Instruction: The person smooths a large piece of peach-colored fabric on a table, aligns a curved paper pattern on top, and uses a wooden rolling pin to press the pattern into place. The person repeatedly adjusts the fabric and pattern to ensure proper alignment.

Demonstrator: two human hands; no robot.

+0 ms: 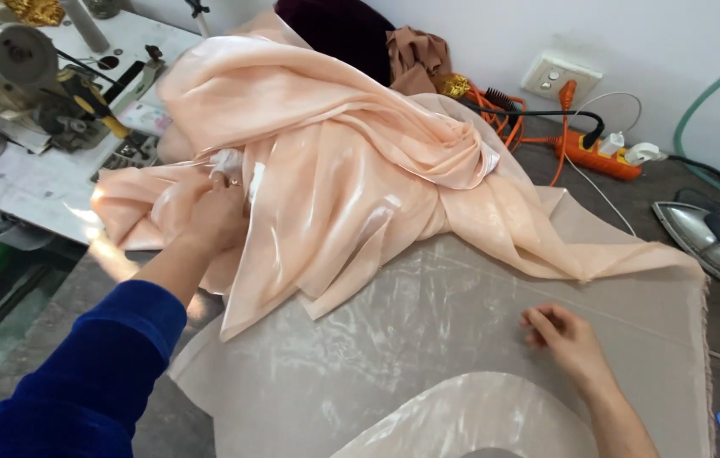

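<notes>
So the left hand (207, 208) is gripping the bunched peach fabric (334, 161), bunching it up off the tabletop (631, 191); the right hand (565, 335) is pressing loosely curled fingers on the flat sheer layer (428, 339), pinning it smooth.

Blue velvet sleeve (97, 373), left arm

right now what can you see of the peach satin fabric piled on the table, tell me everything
The peach satin fabric is a glossy, pale peach-pink cloth, thin and softly creased, heaped in loose twisting folds across the back of the grey table. One end drapes forward over a flat sheer beige fabric sheet, and its left edge lies by the sewing machine. The left hand grips a bunched fold with a bit of white showing. The right hand rests apart, on the beige sheet.
</notes>
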